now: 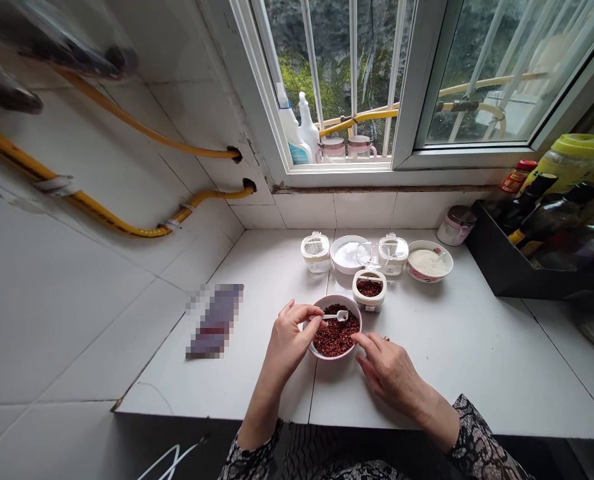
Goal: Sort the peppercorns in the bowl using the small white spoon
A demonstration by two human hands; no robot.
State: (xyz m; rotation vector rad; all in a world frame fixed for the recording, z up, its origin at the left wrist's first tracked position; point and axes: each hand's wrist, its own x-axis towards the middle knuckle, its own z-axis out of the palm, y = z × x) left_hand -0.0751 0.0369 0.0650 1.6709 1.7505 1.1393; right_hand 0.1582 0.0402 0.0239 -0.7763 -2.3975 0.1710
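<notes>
A white bowl with a pink rim [317, 354] stands on the counter, filled with dark red peppercorns [334, 340]. My left hand [291, 333] is at the bowl's left side, thumb and fingers pinching a small white spoon [343, 315]. The spoon's head lies over the peppercorns; whether it carries any is hard to make out. At the right rim, my right hand [389, 370] has its fingers bent against the bowl, a ring on one finger. Just behind the bowl is a square jar [369, 305] with peppercorns inside and its clear lid [373, 255] raised.
Farther back stand a clear-lidded jar [317, 253], a white bowl [344, 268] of white grains, another jar [394, 257] and a flowered bowl [427, 262] of pale powder. To the right is a black box [517, 267] of bottles. A blurred dark packet [215, 323] lies left.
</notes>
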